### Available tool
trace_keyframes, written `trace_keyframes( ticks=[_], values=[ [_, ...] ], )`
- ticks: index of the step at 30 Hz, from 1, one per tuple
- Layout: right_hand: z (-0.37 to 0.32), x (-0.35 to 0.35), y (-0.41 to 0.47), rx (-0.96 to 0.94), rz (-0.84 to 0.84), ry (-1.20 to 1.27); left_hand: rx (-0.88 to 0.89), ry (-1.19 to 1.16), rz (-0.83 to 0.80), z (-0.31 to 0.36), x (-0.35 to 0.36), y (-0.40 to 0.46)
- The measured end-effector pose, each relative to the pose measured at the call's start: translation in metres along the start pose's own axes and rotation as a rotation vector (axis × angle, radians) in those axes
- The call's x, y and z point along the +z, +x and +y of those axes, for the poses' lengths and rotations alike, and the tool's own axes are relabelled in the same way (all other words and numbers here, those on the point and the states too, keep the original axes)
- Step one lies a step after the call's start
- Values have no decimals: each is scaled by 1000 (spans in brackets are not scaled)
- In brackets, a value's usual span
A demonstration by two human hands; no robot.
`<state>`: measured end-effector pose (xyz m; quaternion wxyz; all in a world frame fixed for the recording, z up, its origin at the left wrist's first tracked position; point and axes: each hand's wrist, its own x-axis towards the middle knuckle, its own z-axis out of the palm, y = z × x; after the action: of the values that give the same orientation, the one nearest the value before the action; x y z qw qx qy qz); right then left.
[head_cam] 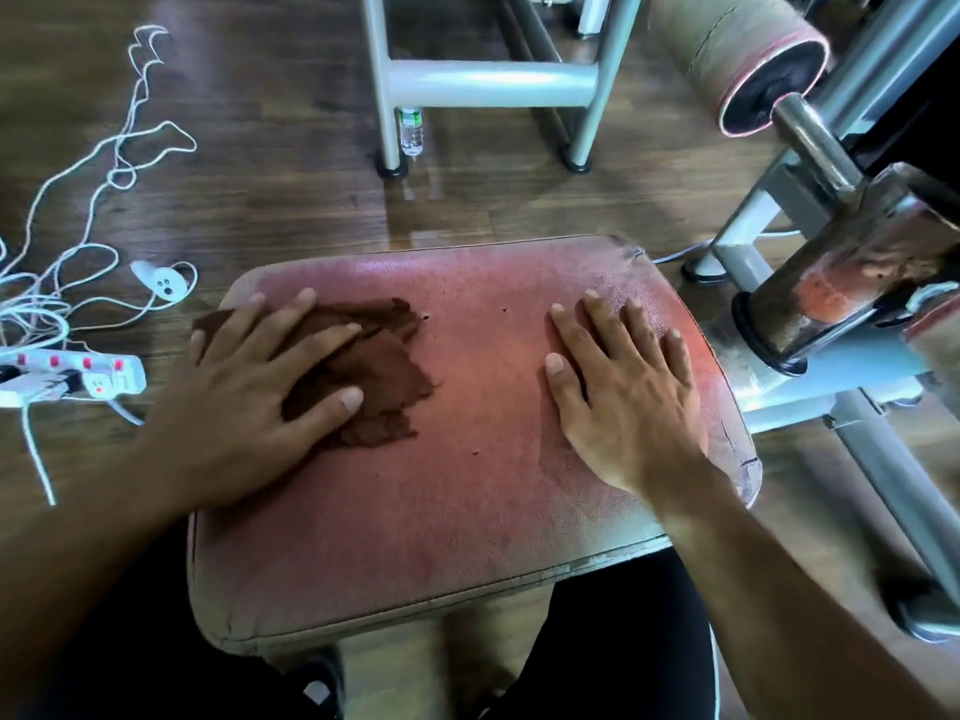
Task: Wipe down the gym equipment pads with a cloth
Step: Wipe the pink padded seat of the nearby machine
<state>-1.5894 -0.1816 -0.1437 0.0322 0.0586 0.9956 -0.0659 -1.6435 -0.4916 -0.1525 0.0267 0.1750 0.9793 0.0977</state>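
Fingers of both hands spread: left hand (260,376) pressing cloth (374,371), right hand (628,392) on seat pad (467,511); power strip (78,376), perhaps live, leftward.

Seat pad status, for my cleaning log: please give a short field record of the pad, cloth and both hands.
pad: red seat pad, worn at the edges
cloth: brown cloth, flat on the pad's left part
left hand: left hand pressing the cloth, fingers straight
right hand: right hand flat on bare pad, holds nothing
floor beside: power strip, white cables

Left hand (244,381) flat on brown cloth (379,376), red pad (467,501).
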Motion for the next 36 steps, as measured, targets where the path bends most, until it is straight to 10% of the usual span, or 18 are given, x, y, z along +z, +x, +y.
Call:
trace_keyframes(
  ticks=[17,23,28,31,36],
  values=[
    [0,2,-1,-9,79,49,11,71,-154,99,-1,-61],
    [6,-5,1,-36,349,540,76,-308,-217,163,6,5],
    [-51,-5,-32,-249,236,343,79,-703,78,118,-12,7],
    [-84,4,-33,-310,10,122,-2,-529,279,68,-19,13],
    [-69,-1,28,-246,-59,12,-30,-125,29,28,-2,11]
  ],
)
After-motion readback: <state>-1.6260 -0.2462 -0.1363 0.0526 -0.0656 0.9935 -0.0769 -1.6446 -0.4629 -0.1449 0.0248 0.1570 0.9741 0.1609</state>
